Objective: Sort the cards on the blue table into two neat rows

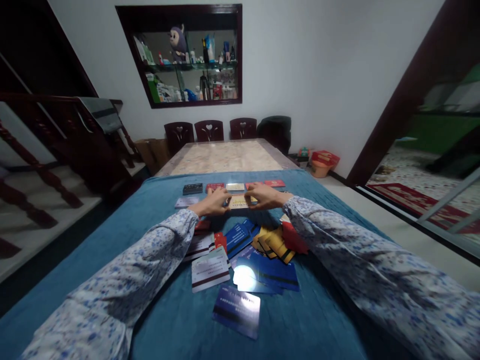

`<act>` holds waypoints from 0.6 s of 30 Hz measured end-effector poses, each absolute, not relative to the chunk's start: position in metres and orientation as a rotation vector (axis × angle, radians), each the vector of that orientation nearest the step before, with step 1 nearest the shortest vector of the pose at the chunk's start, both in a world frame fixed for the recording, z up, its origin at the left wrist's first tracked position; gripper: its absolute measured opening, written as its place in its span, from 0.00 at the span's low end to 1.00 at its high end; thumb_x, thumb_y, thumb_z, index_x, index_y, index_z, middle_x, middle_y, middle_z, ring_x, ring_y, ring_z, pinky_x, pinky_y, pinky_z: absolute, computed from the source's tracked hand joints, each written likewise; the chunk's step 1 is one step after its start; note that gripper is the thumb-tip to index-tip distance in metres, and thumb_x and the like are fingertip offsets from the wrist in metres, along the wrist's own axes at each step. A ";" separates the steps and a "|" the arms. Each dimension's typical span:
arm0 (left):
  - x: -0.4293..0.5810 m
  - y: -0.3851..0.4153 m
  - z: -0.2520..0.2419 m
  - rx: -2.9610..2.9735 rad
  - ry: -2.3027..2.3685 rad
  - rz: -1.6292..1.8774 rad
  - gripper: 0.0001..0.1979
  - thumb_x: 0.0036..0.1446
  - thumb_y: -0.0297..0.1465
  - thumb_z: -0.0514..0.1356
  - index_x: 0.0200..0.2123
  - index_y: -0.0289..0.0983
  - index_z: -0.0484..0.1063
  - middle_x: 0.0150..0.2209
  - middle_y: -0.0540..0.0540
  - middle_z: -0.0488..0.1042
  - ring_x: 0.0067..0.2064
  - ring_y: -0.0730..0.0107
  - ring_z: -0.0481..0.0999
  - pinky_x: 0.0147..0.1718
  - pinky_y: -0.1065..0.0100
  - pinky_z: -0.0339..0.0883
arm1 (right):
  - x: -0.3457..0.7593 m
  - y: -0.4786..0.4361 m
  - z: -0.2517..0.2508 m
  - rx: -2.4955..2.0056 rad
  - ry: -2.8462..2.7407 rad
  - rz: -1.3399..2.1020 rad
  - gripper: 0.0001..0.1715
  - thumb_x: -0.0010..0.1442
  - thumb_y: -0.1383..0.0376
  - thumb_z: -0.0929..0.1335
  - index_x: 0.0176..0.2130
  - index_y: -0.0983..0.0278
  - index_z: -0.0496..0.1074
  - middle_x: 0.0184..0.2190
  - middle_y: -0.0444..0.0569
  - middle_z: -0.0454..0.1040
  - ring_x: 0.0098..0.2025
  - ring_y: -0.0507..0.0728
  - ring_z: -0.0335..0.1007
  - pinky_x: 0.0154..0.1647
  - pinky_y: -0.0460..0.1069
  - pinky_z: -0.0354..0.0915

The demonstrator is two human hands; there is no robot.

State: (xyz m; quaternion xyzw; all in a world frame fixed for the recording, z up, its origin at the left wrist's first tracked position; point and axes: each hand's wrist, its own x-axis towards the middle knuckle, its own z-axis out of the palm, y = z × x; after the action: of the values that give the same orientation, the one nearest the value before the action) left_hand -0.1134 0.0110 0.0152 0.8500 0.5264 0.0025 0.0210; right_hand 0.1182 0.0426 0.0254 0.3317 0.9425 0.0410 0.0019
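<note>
My left hand (pixel 212 202) and my right hand (pixel 265 196) grip the two ends of a pale yellow card (pixel 238 202), close above the blue cloth. It may be one card or a small stack; I cannot tell. Just beyond lies a row of cards: a black stack (pixel 192 189), a red stack (pixel 215 186), a cream stack (pixel 235 187) and another red stack (pixel 275 183). A pale lilac card (pixel 186 202) is left of my left hand. Nearer me spreads a loose pile with blue cards (pixel 238 239), gold cards (pixel 275 242), a whitish card (pixel 210 270) and a dark purple card (pixel 237 310).
The blue cloth (pixel 161 300) covers the near part of the table; its marble-patterned top (pixel 228 156) shows beyond. Dark chairs (pixel 209 131) line the far end. A wooden stair railing (pixel 33 172) stands left, and an orange bucket (pixel 319 167) sits on the floor at right.
</note>
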 end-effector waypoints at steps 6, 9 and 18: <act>-0.116 0.036 0.016 2.647 1.715 -0.012 0.14 0.55 0.32 0.62 0.45 0.38 0.78 0.56 0.35 0.72 0.60 0.42 0.66 0.57 0.45 0.57 | 0.105 0.066 0.028 1.118 2.912 0.129 0.15 0.61 0.60 0.71 0.47 0.63 0.80 0.51 0.58 0.75 0.53 0.64 0.68 0.47 0.50 0.64; -0.116 0.045 0.020 2.660 1.747 -0.059 0.17 0.57 0.34 0.61 0.49 0.37 0.77 0.57 0.34 0.72 0.60 0.42 0.66 0.56 0.45 0.58 | 0.101 0.078 0.030 1.138 2.899 0.140 0.16 0.61 0.59 0.71 0.46 0.63 0.80 0.51 0.58 0.75 0.54 0.64 0.68 0.47 0.51 0.64; -0.116 0.073 0.024 2.660 1.788 -0.052 0.12 0.55 0.33 0.60 0.41 0.37 0.77 0.52 0.35 0.74 0.57 0.43 0.65 0.53 0.45 0.59 | 0.092 0.112 0.029 1.155 2.887 0.189 0.16 0.61 0.62 0.70 0.48 0.63 0.80 0.52 0.58 0.76 0.55 0.64 0.69 0.48 0.50 0.64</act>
State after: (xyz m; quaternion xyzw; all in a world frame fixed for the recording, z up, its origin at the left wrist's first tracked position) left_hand -0.1155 0.0731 0.0243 0.8294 0.5574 -0.0161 -0.0317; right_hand 0.0921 0.1117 0.0292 0.3706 0.9267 0.0605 0.0133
